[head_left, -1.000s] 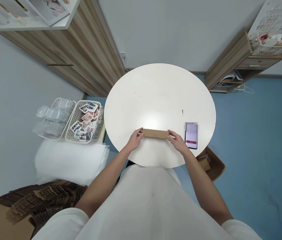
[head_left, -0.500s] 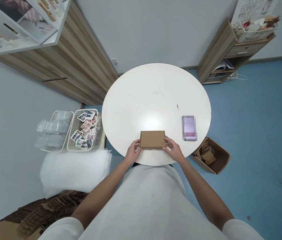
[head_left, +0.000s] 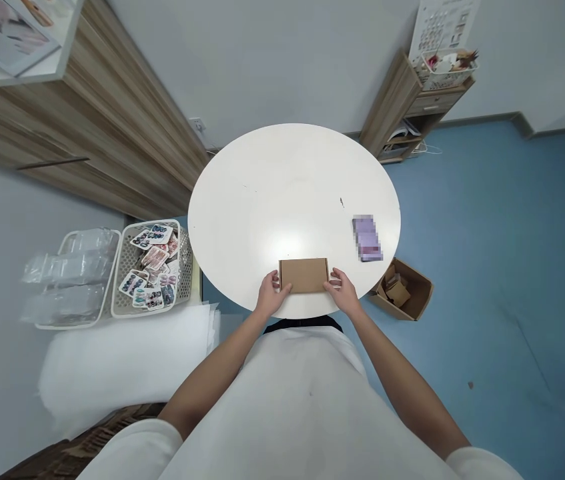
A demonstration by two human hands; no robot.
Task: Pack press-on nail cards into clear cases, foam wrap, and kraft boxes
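A flat, closed brown cardboard box lies near the front edge of the round white table. My left hand grips its left end, with the thumb over the near left corner and the fingers along the side. At the other end, my right hand holds the near right corner with its thumb, fingers beside the short side. To the right on the table lies a pixelated purple rectangular item, untouched by either hand.
Left of the table stand a white basket of printed cards and another basket with clear plastic packs. White sheets are stacked nearer me. An open carton with cardboard pieces sits on the floor at right.
The head view has turned, so the surroundings shift leftward in the picture. Both thumbs now lie further over the box's top near its front corners; the box stays between my hands.
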